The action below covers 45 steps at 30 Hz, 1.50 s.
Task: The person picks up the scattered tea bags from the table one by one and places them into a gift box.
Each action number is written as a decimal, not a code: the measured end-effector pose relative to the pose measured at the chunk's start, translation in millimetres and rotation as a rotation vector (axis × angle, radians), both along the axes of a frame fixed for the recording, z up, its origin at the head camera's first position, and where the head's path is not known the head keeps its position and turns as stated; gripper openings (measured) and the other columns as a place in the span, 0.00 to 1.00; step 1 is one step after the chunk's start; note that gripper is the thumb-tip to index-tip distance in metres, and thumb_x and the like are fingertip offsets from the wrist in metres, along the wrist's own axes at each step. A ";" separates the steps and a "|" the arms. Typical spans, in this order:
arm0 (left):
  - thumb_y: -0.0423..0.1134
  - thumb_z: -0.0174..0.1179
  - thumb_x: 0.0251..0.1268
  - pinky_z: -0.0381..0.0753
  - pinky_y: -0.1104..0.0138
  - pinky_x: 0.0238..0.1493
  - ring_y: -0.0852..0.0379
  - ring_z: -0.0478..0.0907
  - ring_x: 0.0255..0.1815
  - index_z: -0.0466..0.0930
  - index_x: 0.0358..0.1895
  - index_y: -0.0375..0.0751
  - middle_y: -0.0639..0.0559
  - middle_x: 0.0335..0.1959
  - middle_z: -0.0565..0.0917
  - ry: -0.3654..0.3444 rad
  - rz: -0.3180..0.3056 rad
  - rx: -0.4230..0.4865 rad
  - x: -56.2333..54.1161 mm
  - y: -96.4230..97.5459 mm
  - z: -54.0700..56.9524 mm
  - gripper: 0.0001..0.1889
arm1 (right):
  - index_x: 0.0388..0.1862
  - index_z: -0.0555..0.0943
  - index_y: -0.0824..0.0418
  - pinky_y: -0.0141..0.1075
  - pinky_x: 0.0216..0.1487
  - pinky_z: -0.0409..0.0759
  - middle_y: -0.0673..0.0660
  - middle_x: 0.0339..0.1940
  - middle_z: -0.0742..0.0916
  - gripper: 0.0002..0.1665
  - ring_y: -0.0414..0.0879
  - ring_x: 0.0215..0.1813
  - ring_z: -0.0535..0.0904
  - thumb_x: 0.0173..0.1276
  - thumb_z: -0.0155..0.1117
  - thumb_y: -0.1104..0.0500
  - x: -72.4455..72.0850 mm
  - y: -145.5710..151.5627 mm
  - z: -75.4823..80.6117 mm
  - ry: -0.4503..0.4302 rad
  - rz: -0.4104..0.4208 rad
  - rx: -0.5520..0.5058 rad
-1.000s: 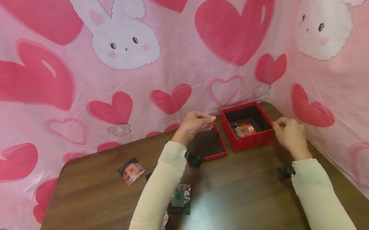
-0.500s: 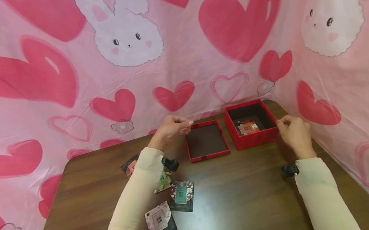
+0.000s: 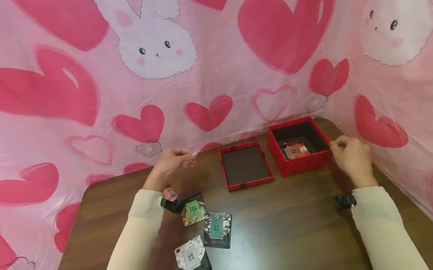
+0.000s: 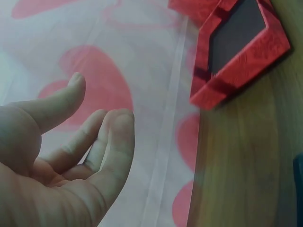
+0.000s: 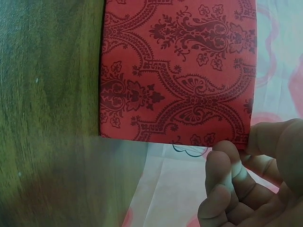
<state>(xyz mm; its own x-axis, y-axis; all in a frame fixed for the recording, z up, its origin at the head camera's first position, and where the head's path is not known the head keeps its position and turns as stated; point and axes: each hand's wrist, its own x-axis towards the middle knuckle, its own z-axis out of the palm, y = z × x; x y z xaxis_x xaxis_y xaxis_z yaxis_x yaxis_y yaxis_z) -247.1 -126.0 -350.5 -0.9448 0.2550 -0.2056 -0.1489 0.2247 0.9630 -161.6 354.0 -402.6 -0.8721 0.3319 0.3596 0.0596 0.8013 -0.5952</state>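
Observation:
My left hand point(image 3: 171, 166) is in the air over the back left of the table. In the left wrist view its fingers are loosely bent, the thumb point(image 4: 71, 97) stands apart, and nothing is held. My right hand point(image 3: 352, 156) pinches the near right corner of an open red box point(image 3: 303, 164) between thumb and fingers. The right wrist view shows the box's dark-patterned side point(image 5: 184, 71). Inside the box lies an orange-labelled sachet point(image 3: 295, 150). Left of the box, the red lid point(image 3: 251, 185) lies with its dark inside facing up.
Left of centre lie a green-labelled sachet point(image 3: 193, 211), a teal-labelled sachet point(image 3: 217, 230) and a white-and-black sachet point(image 3: 192, 257). An orange-labelled sachet point(image 3: 170, 193) is partly hidden by the left wrist. A pink heart-print curtain point(image 3: 220, 79) borders the wooden table point(image 3: 285, 231).
My left hand has moved left, away from above the lid, uncovering the lid and several sachets. The right hand stays on the box corner.

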 end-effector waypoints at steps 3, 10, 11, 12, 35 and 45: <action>0.34 0.64 0.70 0.79 0.52 0.58 0.55 0.86 0.39 0.79 0.54 0.20 0.47 0.38 0.86 -0.008 0.011 -0.008 5.1 -14.5 0.6 0.18 | 0.35 0.84 0.71 0.65 0.44 0.70 0.74 0.34 0.85 0.16 0.79 0.44 0.73 0.73 0.58 0.57 1.4 -0.1 0.1 -0.002 -0.005 0.002; 0.35 0.65 0.70 0.77 0.54 0.61 0.55 0.85 0.42 0.76 0.57 0.19 0.46 0.40 0.85 -0.058 0.082 0.029 14.7 -52.5 -6.2 0.22 | 0.35 0.83 0.70 0.66 0.44 0.69 0.74 0.33 0.85 0.16 0.80 0.42 0.72 0.72 0.58 0.57 1.1 2.0 -2.3 0.004 0.003 0.002; 0.36 0.66 0.69 0.78 0.55 0.61 0.55 0.85 0.42 0.76 0.57 0.20 0.46 0.39 0.86 -0.064 0.098 0.031 16.6 -58.1 -6.7 0.22 | 0.35 0.83 0.70 0.66 0.44 0.69 0.74 0.34 0.85 0.16 0.80 0.43 0.72 0.73 0.58 0.57 1.1 2.4 -1.9 -0.003 0.001 0.001; 0.36 0.67 0.69 0.78 0.55 0.60 0.54 0.85 0.42 0.78 0.56 0.22 0.46 0.38 0.86 -0.068 0.116 0.025 18.7 -64.2 -7.2 0.21 | 0.36 0.84 0.70 0.66 0.44 0.69 0.74 0.34 0.85 0.17 0.80 0.43 0.72 0.73 0.57 0.57 1.0 2.5 -1.5 -0.010 -0.001 -0.002; 0.30 0.65 0.68 0.78 0.57 0.59 0.56 0.86 0.41 0.89 0.40 0.38 0.51 0.37 0.88 -0.129 0.288 0.155 48.6 -165.5 -37.0 0.04 | 0.38 0.83 0.71 0.67 0.47 0.65 0.75 0.36 0.84 0.18 0.82 0.47 0.69 0.74 0.55 0.55 -0.4 3.0 -1.8 -0.058 0.016 -0.037; 0.31 0.68 0.66 0.84 0.57 0.51 0.50 0.85 0.42 0.80 0.53 0.19 0.41 0.43 0.88 -0.104 0.288 -0.170 41.9 -158.3 -70.9 0.18 | 0.37 0.83 0.71 0.66 0.48 0.66 0.74 0.33 0.85 0.18 0.79 0.45 0.71 0.73 0.56 0.56 0.4 1.9 -0.8 -0.022 0.029 -0.005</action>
<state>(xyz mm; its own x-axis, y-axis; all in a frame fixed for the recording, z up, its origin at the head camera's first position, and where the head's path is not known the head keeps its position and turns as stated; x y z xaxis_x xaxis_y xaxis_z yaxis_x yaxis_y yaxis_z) -205.2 -284.3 -421.3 -0.9448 -0.0649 -0.3210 -0.3247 0.3147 0.8919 -161.2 355.9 -403.4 -0.8893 0.3078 0.3382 0.0495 0.8000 -0.5980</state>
